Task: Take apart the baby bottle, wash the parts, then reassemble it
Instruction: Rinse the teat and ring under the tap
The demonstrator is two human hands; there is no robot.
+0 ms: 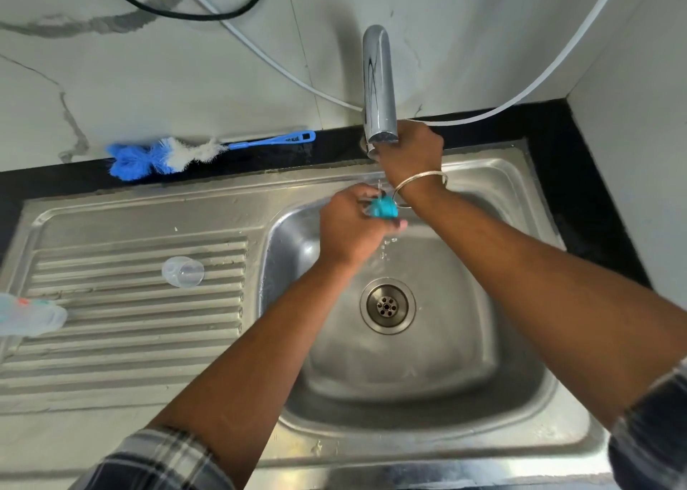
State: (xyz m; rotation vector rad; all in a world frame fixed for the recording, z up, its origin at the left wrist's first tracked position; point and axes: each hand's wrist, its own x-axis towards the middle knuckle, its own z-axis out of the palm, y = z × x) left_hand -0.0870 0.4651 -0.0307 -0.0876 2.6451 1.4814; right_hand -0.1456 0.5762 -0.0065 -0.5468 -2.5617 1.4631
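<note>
Holding teal bottle collar (384, 207) in left grip (349, 225) — right grip (409, 151) curled at tap (378, 88).

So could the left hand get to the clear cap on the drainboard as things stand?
Probably yes, once freed: the left hand grips the teal bottle ring under the tap, and nothing lies between it and the clear cap.

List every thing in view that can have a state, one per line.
Tap: running, thin stream.
Right hand: gripping the tap base.
Left hand: holding the teal ring under the water.
Clear cap: lying on its side on the drainboard.
Bottle: lying on the drainboard, open.
Brush: lying unused on the counter.
Drain: unplugged.
</note>
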